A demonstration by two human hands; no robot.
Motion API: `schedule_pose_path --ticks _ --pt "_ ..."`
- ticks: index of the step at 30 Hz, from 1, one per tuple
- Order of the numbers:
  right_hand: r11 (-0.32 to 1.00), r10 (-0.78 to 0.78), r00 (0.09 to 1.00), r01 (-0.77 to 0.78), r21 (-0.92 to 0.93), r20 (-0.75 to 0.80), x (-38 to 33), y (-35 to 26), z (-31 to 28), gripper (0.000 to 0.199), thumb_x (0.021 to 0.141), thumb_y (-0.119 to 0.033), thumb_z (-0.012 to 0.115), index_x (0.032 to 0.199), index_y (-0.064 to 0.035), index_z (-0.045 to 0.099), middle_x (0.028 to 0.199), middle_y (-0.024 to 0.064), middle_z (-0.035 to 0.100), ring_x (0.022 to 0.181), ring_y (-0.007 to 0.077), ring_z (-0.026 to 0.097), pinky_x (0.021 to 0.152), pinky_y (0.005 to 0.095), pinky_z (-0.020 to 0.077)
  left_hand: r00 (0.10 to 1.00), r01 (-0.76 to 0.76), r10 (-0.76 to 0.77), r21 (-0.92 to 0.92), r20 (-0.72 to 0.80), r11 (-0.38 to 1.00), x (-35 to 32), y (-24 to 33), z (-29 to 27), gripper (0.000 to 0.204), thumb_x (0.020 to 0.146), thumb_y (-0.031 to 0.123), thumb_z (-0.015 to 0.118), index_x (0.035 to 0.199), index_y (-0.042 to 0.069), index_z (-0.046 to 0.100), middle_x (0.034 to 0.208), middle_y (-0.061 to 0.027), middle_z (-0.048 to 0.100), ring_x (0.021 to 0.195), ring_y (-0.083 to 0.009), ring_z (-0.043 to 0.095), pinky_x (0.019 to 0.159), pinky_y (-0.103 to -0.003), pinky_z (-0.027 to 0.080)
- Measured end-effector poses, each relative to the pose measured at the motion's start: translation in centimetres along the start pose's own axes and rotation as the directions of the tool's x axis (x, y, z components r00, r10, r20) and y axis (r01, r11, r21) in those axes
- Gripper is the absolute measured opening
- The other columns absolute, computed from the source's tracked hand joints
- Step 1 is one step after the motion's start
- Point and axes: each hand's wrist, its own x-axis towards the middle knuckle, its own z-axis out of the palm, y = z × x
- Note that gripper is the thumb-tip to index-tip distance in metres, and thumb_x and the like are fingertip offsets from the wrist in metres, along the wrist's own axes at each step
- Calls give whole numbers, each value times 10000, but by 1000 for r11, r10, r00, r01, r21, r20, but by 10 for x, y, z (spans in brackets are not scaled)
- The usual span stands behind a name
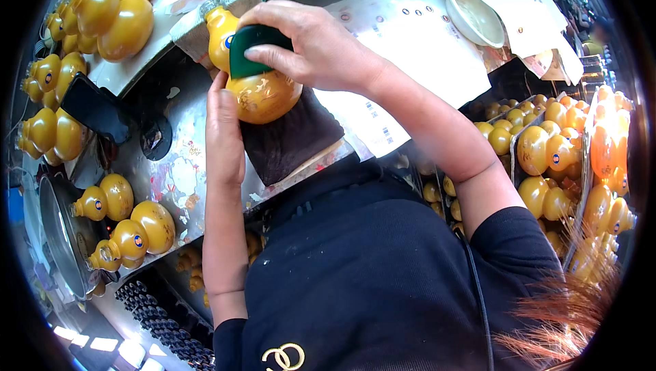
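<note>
A glossy yellow gourd-shaped bottle point(266, 101) lies tilted on a folded dark brown cloth point(294, 142), its narrow neck resting by a grey cloth point(239, 2). My right hand point(311, 43) grips a dark green flat scraper point(249, 46) and presses it against the bottle's waist, beside a small blue round sticker. Gold markings show on the lower bulb. Against the left side of that bulb, my left hand point(224, 115) steadies the bottle; its fingertips are partly hidden behind it.
White sheets with small stickers point(417, 63) spread to the right, near a pale bowl point(475, 16). At left are a phone on a stand point(96, 108), several yellow gourd bottles point(126, 26) and a round metal pan point(65, 241). Crates of gourd bottles point(540, 149) stand at right.
</note>
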Motion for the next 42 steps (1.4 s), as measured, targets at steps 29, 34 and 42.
schedule_pose_path --ticks 29,34,42 --pt "858 397 882 -258 443 -255 -73 17 28 372 835 -183 703 1061 -34 448 892 142 569 829 202 599 754 314 476 997 26 -24 25 -71 999 5 -6 5 587 1032 440 247 1470 51 259 1450 -115 374 1342 -222 370 1118 -378 277" --pt "651 663 740 -492 579 -116 -94 47 22 336 862 -177 674 1054 -29 442 879 99 587 773 134 573 690 288 476 1000 -2 3 32 -22 999 9 -8 -3 605 1012 430 319 1484 63 223 1458 -117 359 1356 -224 346 1128 -376 254" --pt "-102 808 539 -268 958 237 -106 33 -18 299 920 -188 606 1157 -66 471 984 43 600 861 133 604 760 293 508 885 -326 451 847 117 420 -3 -2 -8 1035 580 47 843 1452 55 286 1379 -177 431 1242 -301 464 1052 -396 363"
